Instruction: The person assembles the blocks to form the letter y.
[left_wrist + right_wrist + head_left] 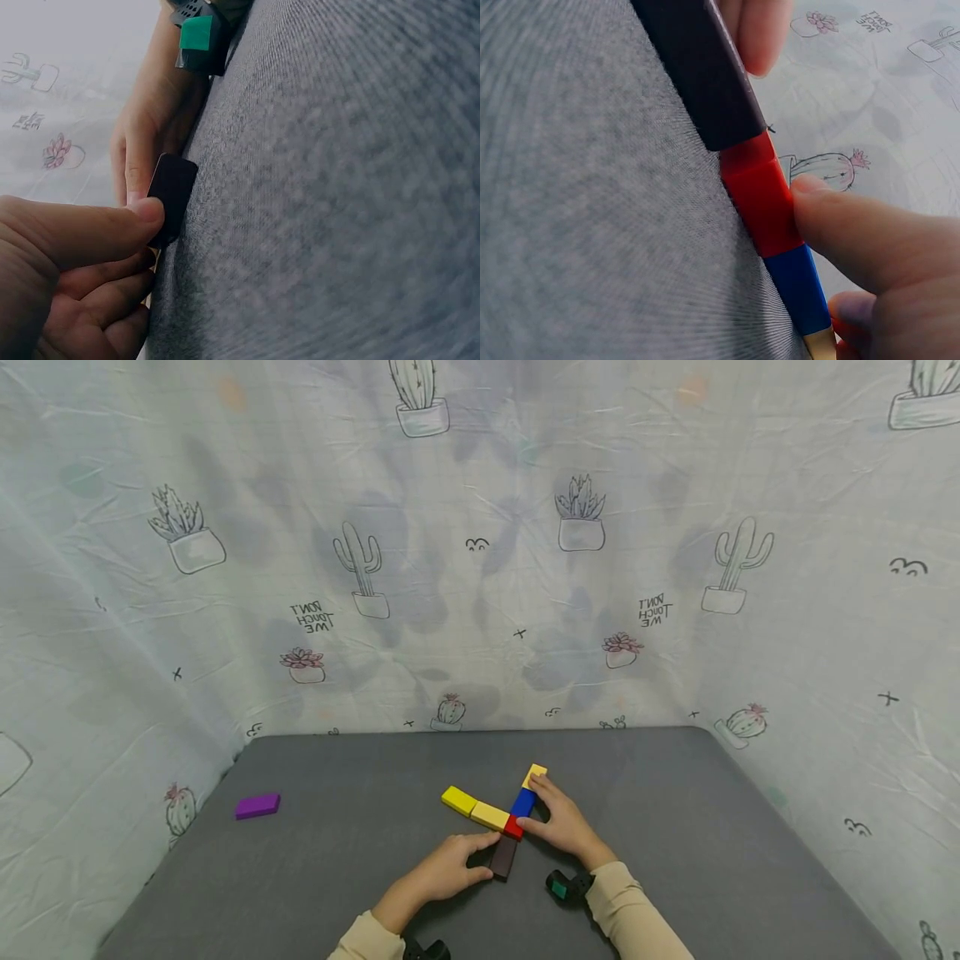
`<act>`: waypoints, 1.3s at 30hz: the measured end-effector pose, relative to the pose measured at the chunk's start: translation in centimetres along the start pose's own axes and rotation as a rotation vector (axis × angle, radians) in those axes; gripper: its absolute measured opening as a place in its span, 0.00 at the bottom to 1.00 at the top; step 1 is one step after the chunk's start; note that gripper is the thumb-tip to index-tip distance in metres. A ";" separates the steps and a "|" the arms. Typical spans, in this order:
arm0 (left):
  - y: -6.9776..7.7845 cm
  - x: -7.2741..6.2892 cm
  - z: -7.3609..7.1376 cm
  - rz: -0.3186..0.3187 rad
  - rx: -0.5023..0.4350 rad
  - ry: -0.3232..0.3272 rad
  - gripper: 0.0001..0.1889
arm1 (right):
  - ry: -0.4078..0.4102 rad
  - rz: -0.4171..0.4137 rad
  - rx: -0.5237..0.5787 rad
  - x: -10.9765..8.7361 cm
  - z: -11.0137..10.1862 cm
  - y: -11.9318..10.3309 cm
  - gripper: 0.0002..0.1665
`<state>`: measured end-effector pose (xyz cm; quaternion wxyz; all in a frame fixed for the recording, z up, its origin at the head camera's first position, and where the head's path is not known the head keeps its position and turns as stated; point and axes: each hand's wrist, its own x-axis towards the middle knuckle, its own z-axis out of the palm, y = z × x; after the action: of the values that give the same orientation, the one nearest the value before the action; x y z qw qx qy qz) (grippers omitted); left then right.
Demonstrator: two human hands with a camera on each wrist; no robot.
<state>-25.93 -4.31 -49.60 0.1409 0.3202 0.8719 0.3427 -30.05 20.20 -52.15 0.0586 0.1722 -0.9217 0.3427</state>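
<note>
My left hand (448,867) pinches the dark brown block (503,858) between thumb and index finger; the left wrist view shows the thumb tip against this block (178,187). My right hand (567,827) spreads over the row on the right. Its thumb touches the red block (757,206), and its index fingertip rests on the pale yellow block (535,770) at the far end. Between those lies the blue block (523,802). From the red block, another pale yellow block (490,816) and a bright yellow block (458,800) branch off to the left.
A purple block (257,806) lies apart on the left of the grey table (360,777). A pale curtain (480,610) printed with cacti hangs behind and at both sides. Black devices with green patches (567,887) sit at the wrists.
</note>
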 end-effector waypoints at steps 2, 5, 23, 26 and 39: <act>0.0 0.0 0.0 -0.005 0.000 0.003 0.28 | -0.002 0.000 0.000 -0.1 0.0 0.0 0.46; 0.0 0.0 0.1 -0.009 0.002 0.006 0.27 | -0.005 0.003 0.007 -0.2 -0.1 0.0 0.46; 0.3 0.1 0.2 0.007 -0.005 0.033 0.25 | -0.002 -0.024 0.079 -0.5 -0.1 0.0 0.46; 0.4 0.3 0.2 0.002 -0.003 0.036 0.25 | 0.007 -0.046 0.095 -0.3 -0.2 0.1 0.46; 0.2 0.0 -0.1 0.028 -0.053 0.053 0.29 | 0.043 -0.087 0.054 -1.9 0.3 -1.2 0.43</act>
<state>-25.86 -4.26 -49.43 0.1212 0.3193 0.8615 0.3758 -27.80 19.69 -52.12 0.0883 0.2062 -0.9023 0.3682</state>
